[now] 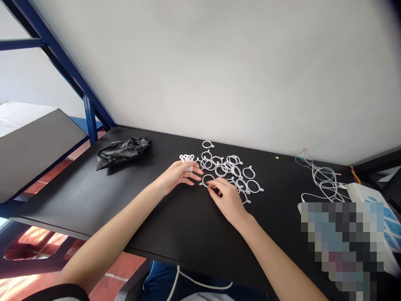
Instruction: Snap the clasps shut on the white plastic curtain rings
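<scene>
My left hand (180,173) grips several white curtain rings (187,158) stacked side by side, their small eyelets lined up above the thumb. The other fingers of that hand are partly stretched to the right. Close by, my right hand (227,196) is closed in a pinch at the lower right edge of a single white curtain ring (203,180), which seems to lie on the black table (175,225). Beyond and beside the right hand spreads a loose pile of more curtain rings (232,167), some overlapping. The right palm hides part of the pile.
A crumpled black plastic bag (123,152) lies at the back left. At the right are a tangled white cable (324,179), a white power strip (366,192) and a blurred-out object (341,242). A white wall (219,75) borders the table's back; a blue metal frame (89,115) stands left.
</scene>
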Demonstrator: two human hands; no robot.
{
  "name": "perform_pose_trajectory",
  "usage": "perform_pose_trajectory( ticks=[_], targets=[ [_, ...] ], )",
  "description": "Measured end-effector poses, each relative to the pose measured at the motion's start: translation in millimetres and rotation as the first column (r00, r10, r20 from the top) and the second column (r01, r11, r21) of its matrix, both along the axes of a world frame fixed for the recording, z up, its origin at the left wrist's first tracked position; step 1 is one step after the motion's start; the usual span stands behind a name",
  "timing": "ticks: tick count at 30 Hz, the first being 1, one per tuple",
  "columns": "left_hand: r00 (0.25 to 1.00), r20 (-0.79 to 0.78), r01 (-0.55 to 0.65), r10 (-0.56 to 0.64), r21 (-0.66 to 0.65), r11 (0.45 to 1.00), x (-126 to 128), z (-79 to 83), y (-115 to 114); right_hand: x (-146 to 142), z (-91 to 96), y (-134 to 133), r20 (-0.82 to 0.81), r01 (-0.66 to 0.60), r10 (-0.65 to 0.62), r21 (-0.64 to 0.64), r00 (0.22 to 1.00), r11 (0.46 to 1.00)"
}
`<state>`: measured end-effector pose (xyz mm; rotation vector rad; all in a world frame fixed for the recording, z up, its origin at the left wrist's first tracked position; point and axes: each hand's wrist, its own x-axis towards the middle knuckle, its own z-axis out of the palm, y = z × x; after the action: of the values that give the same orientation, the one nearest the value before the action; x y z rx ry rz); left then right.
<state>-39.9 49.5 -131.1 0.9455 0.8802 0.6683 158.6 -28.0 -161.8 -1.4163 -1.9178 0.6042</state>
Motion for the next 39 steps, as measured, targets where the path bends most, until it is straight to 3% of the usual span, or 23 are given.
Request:
perform_pose_trajectory(
  ticks=[6,12,17,21,30,35,39],
  targets=[
    [0.997,0.073,-0.016,0.015,0.013,1.0,5,-0.6,-2,2,1.1,1,-0.032,0.012,-0.012,-0.019,0.999,1.0],
    [0.993,0.113,-0.034,0.031,0.021,0.999,6,-1.4,-5,0,3.9,2,-0.178,0.052,-0.05,0.005,0.983,0.999],
    [0.989,0.147,-0.009,-0.003,0.082,0.997,11,-0.7,-11,-2,9.2,0,-0.416,0.2,-0.183,-0.004,0.891,0.98],
    [0.996,0.076,0.032,-0.042,0.127,0.991,18,-2.7,-18,-2,14.1,-4,-0.535,0.216,-0.201,-0.036,0.821,0.976],
    [0.992,-0.02,0.128,-0.128,0.29,0.948,27,-10.8,-32,-6,14.0,-8,-0.449,0.145,-0.079,0.115,0.89,0.983],
    [0.997,-0.077,0.054,-0.029,0.351,0.935,29,-11.8,-37,-6,12.3,-7,-0.453,0.149,-0.086,0.106,0.888,0.983],
    [0.997,-0.068,-0.005,0.033,0.374,0.927,29,-7.3,-38,-6,16.0,-7,-0.448,0.08,-0.044,0.062,0.893,0.995]
  ],
)
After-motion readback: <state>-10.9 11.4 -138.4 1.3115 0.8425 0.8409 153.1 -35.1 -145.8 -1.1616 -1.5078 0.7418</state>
